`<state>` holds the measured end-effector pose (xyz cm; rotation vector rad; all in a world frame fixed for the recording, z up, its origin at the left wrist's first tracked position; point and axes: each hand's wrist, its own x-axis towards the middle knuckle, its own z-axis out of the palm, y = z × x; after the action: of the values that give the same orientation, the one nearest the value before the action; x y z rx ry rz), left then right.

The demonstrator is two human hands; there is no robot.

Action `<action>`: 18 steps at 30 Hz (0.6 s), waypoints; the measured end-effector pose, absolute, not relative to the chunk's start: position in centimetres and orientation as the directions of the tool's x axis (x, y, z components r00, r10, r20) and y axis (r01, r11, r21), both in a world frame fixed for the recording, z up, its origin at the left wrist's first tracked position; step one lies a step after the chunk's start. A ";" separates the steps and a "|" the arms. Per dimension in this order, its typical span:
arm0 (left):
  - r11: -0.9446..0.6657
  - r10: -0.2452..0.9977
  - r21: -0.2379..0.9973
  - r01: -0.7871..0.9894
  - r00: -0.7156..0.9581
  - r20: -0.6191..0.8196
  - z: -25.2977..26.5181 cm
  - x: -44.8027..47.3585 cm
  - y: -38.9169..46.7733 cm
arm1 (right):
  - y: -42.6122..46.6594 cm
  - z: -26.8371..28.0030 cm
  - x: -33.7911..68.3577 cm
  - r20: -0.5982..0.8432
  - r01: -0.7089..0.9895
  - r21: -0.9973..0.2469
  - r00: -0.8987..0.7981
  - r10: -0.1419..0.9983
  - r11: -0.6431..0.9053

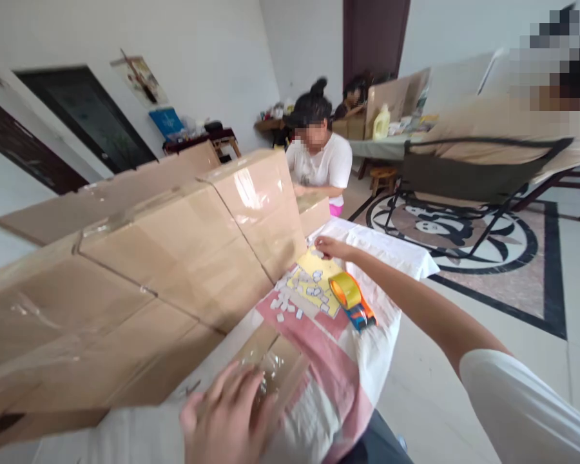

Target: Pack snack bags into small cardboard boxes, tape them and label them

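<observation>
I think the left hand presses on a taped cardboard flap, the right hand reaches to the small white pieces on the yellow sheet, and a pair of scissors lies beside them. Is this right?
Not quite. In the head view, a tape dispenser with a yellow roll lies beside the small white pieces, not scissors. The left hand does press on the taped cardboard flap, and the right hand reaches to the yellow sheet.

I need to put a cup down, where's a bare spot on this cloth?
Bare white cloth lies beyond the tape dispenser, toward the far corner. It is crowded by the small white pieces beside the cardboard boxes, where the right hand reaches.
</observation>
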<state>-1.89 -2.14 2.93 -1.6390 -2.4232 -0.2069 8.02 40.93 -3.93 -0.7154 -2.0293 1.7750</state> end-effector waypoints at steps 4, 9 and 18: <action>0.224 0.895 0.230 0.947 -0.293 0.335 8.2 -2.5 5.6 | 40.1 -2.9 8.6 0.007 -0.019 -1.000 -0.852 0.524 -0.017; 0.232 0.926 0.779 0.582 -0.378 0.006 7.5 -3.3 19.5 | 36.8 -1.3 9.8 0.105 -0.139 -0.990 -0.871 0.480 -0.036; 0.262 0.933 0.746 0.612 -0.358 -0.034 1.5 -3.3 26.4 | 37.1 -3.9 11.3 0.098 -0.145 -0.989 -0.821 0.562 -0.040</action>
<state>-3.26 26.36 1.48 -1.9161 -2.8345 -1.2310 11.27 37.10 -3.93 -0.4388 -1.7560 1.9124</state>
